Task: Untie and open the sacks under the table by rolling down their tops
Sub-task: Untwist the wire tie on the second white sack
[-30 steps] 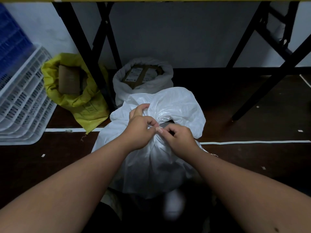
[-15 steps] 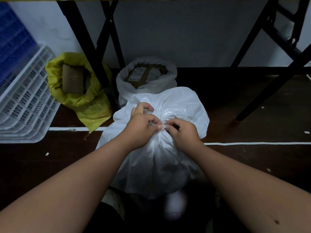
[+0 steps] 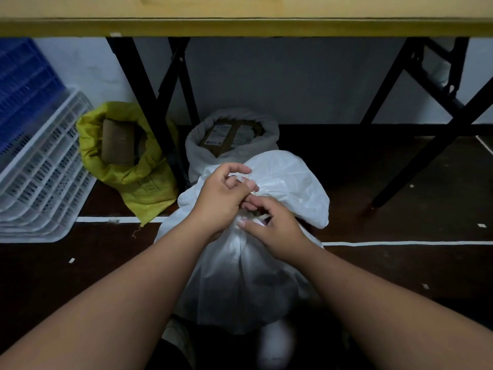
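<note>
Beneath the worktop [image 3: 240,28], my left hand [image 3: 221,201] and right hand [image 3: 277,231] pinched the tied white sack's [image 3: 288,182] knot; untying underway, rolling down its top judged next.

Both hands at tied neck of near white sack [image 3: 280,182], left hand [image 3: 218,201] and right hand [image 3: 274,231] pinching the tie; behind it, yellow sack [image 3: 128,172] and white sack [image 3: 202,153] open under table [image 3: 240,28].

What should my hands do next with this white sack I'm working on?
Probably keep working the tie loose. The near white sack is still gathered at its neck, with the left hand and right hand both pinching there, while the yellow sack behind stands open.
</note>
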